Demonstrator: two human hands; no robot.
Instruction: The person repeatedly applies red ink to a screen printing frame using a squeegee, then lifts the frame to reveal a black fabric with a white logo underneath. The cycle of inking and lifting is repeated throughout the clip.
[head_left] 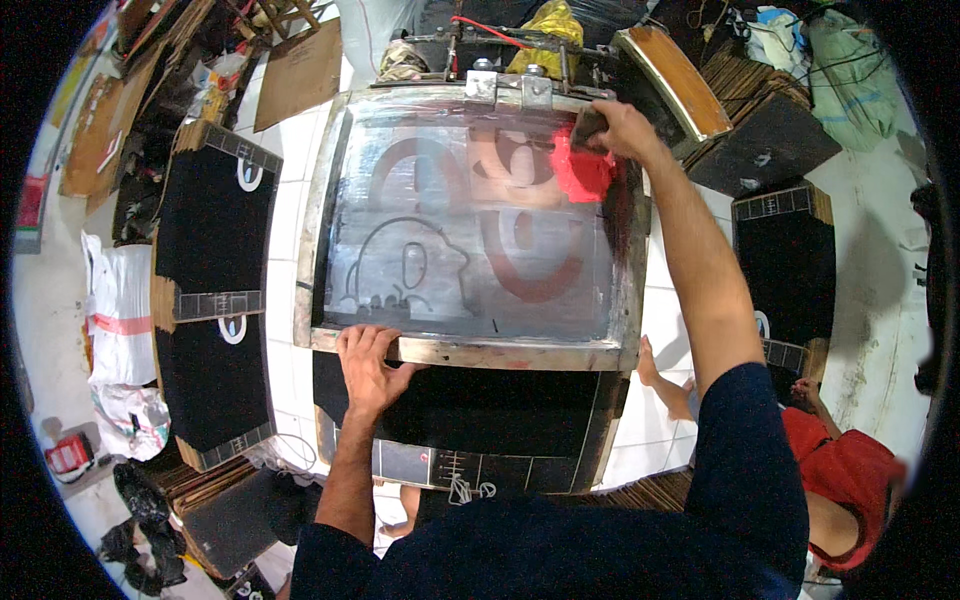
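Note:
A silkscreen frame (470,350) lies in front of me, its wooden border around a grey mesh (420,190) with curved stencil shapes. My left hand (372,365) grips the near rail left of its middle, fingers curled over the wood and thumb along its side. At the far right corner of the mesh, my right hand (625,132) is closed on a small dark squeegee (588,128), mostly covered by the fingers. Bright red ink (580,172) is pooled on the mesh just below it. Metal hinge clamps (508,90) hold the frame's far edge.
A black board (470,400) shows under the frame's near edge. Black printed panels (215,220) stand in stacks on the left, and another stack (785,265) on the right. A wooden tray (680,85) sits at the far right. Someone in red clothing (840,470) is at the lower right.

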